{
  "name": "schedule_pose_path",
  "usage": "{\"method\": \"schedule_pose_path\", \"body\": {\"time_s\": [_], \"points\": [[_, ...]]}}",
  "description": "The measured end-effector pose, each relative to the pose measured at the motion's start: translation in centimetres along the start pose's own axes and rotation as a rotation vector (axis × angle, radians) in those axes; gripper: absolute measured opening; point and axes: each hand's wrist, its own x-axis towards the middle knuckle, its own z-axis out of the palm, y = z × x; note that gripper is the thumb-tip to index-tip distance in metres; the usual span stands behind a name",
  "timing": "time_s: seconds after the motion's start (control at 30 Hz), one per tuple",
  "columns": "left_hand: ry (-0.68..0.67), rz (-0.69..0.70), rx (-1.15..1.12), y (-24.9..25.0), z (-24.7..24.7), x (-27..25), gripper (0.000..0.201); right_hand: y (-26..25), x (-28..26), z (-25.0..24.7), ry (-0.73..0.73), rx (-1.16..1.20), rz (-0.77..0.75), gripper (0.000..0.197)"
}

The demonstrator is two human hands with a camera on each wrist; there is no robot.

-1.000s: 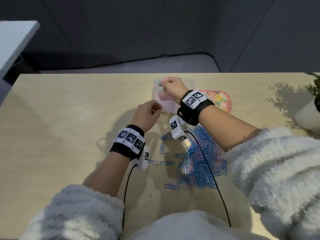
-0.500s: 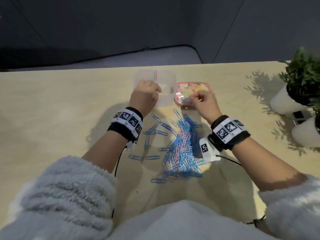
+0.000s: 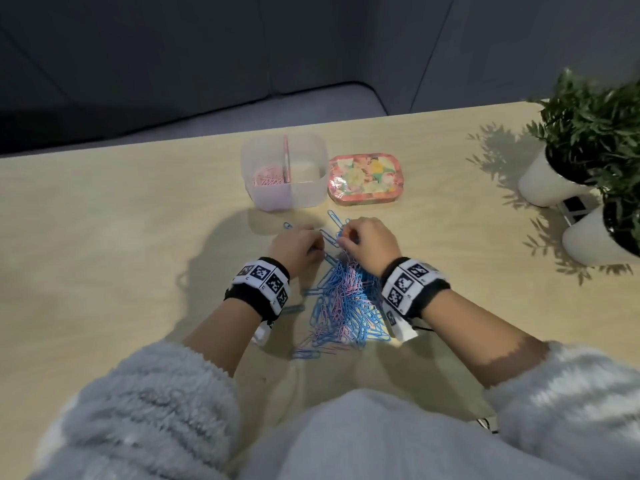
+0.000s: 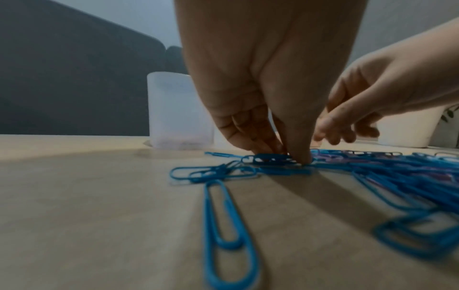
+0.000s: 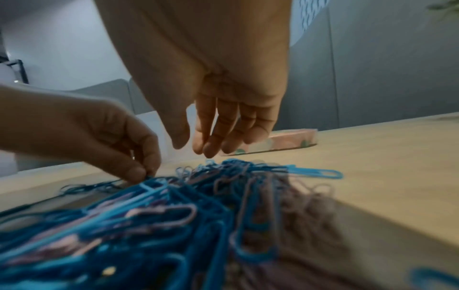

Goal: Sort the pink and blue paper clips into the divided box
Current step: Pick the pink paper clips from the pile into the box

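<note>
The left hand (image 4: pixel 268 82) pinches a blue paper clip (image 4: pixel 270 158) on the table (image 4: pixel 87 206), clear box (image 4: pixel 178 111) behind.

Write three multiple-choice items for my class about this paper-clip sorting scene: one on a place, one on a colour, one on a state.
1. Where is the floral tin?
A. right of the divided box
B. left of it
C. inside it

2. What colour are the clips already in the box's left compartment?
A. blue
B. pink
C. green

3. What is the left hand doing?
A. resting flat on the table
B. hovering over the box
C. pinching a blue paper clip at the pile

Key: 1 A, the head view shows the tin beside the box's right wall. 2 B, pink clips lie there. 3 C, the left wrist view shows thumb and fingers closing on the clip.
</note>
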Motion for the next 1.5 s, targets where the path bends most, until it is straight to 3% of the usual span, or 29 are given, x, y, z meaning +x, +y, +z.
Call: {"method": "schedule_pose_path", "body": {"time_s": [0.17, 0.37, 0.5, 0.57, 0.63, 0.8, 0.9, 0.97, 1.07, 1.2, 1.27, 1.4, 1.5], "points": [[0.032, -0.088, -0.023, -1.6, -1.0, -1.4, 0.010, -1.0, 0.5, 1.3, -0.036, -0.150, -0.012, 0.012], [0.133, -0.150, -0.358, -1.3, -1.2, -2.3, 0.017, 0.8, -0.5, 0.2, -0.035, 0.374, 0.139, 0.008], [0.071, -0.179, -0.526, 0.4, -0.5, -1.3, 0.018, 2.9, -0.7, -1.6, 0.104, 0.634, 0.303, 0.017], [0.032, -0.200, -0.579, 1.4, 0.0, -0.5, 0.009, 3.3, -0.6, -2.4, 0.130, 0.738, 0.429, 0.029], [0.012, -0.194, -0.570, 2.2, 0.3, 0.4, 0.017, 3.5, -0.3, -2.7, 0.125, 0.776, 0.489, 0.030], [0.041, -0.191, -0.402, 3.6, 0.8, 2.6, 0.016, 3.5, 1.4, -1.7, 0.020, 0.382, 0.342, 0.011], [-0.008, -0.186, -0.260, 3.6, 1.1, 3.0, 0.011, 2.3, 2.1, -1.1, -0.023, 0.180, 0.278, 0.026], [-0.043, -0.201, -0.185, 3.1, 1.0, 2.7, 0.009, 1.8, 2.7, -0.7, -0.064, 0.098, 0.249, 0.023], [-0.059, -0.241, -0.146, 1.9, 0.7, 1.8, 0.004, 2.2, 3.2, -0.9, -0.083, 0.149, 0.279, 0.017], [0.026, -0.268, -0.146, 1.2, 0.1, 1.4, 0.018, 4.2, 3.1, -2.0, 0.001, 0.319, 0.331, 0.031], [0.064, -0.225, -0.196, 1.8, 0.0, 1.8, 0.022, 5.1, 2.7, -2.3, 0.004, 0.342, 0.356, 0.027], [0.084, -0.084, -0.172, 3.6, 0.1, 3.4, 0.032, 6.2, 1.8, -2.7, -0.007, 0.213, 0.391, 0.022], [0.033, -0.043, 0.002, 4.6, 0.5, 4.1, 0.021, 5.4, 1.0, -2.8, 0.073, 0.092, 0.348, 0.021]]}}
